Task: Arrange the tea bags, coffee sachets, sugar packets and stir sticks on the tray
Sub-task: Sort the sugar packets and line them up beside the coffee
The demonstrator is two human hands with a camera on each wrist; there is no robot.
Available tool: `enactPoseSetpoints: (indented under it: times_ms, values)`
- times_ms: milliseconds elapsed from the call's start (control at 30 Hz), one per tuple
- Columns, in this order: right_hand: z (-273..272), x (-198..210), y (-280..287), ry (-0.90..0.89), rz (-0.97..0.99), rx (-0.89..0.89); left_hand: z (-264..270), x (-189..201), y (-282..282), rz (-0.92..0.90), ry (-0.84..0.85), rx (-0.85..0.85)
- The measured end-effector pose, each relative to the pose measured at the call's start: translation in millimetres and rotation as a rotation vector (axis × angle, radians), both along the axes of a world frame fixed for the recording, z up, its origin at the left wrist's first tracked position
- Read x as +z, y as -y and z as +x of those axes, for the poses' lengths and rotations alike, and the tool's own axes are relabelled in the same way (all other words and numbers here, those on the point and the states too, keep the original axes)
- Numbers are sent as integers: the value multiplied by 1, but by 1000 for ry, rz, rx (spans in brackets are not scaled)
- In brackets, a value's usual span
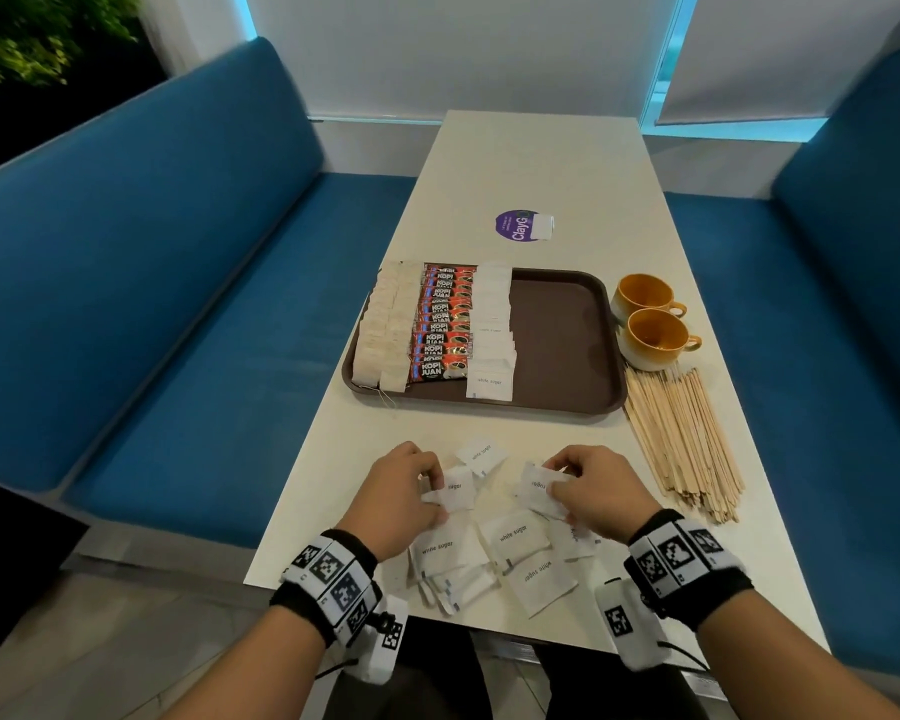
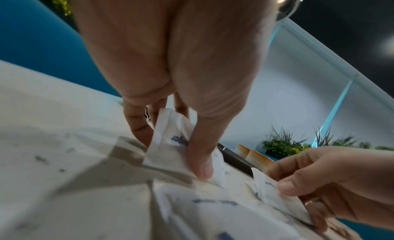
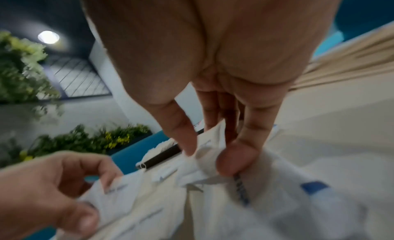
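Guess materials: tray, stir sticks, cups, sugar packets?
Tray: likely moulded plastic, dark brown, matte, rounded raised rim. Stir sticks: wood, pale unfinished tan, thin flat strips. Cups: probably glazed ceramic, glossy orange inside, cream outside. Sugar packets: white paper, matte, creasing where the hands pinch them; any inner lining cannot be told.

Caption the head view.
Both hands pinch white sugar packets before a half-filled brown tray.

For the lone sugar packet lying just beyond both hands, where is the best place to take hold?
Probably pinch the near edge of the sugar packet, coming from above on the person's side. It lies flat and skewed on the table, apart from the pile, so an edge lifts more easily than its face.
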State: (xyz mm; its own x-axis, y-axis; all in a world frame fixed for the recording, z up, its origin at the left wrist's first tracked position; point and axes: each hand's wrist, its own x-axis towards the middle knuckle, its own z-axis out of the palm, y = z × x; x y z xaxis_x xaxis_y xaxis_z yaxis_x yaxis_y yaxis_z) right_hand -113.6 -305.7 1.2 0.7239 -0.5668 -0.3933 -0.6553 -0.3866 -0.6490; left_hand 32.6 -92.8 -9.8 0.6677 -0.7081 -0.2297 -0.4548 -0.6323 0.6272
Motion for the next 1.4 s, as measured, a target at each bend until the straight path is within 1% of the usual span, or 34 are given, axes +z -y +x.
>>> enactPoseSetpoints:
  times_ms: [100, 200, 300, 433, 500, 667, 767, 867, 933, 967, 1033, 1100, 1233, 1333, 1400]
  values:
    - [7, -6, -3, -86, -62, 75, 0, 0, -4, -32, 30, -10]
    - [13, -7, -6, -131, -148, 161, 0, -3, -6, -43, 120, -33]
    - [17, -6, -8, -145, -216, 212, 0, -8, -5, -115, 200, -59]
    - [19, -2, -11, -148, -255, 262, -1, -10, -5, -172, 231, -43]
    - [20, -1, -12, -140, -275, 284, -2, -9, -6, -183, 209, -24]
    - [21, -4, -11, -136, -240, 281, -2, -4, -10, -217, 25, 67]
    - [22, -6, -9, -140, -275, 305, -1, -1, -13, -294, -36, 129]
    - [21, -7, -7, -90, -281, 309, 2, 0, -15, -330, -68, 160]
    - [18, -7, -7, -25, -220, 290, 3, 0, -15, -304, -142, 189]
    - [17, -6, -6, 19, -165, 271, 3, 1, -15, -290, -204, 207]
    - [14, -4, -5, 106, -53, 237, 3, -1, -14, -244, -274, 217]
    - [12, -2, -3, 170, -9, 215, 5, -3, -13, -229, -277, 204]
    - [17, 6, 3, 209, -9, 203, 9, -4, -13, -245, -177, 155]
    - [31, 12, 4, 184, -26, 240, 7, 2, -10, -202, -130, 98]
    - [44, 15, 2, 126, -56, 287, 6, 6, -8, -181, -141, 64]
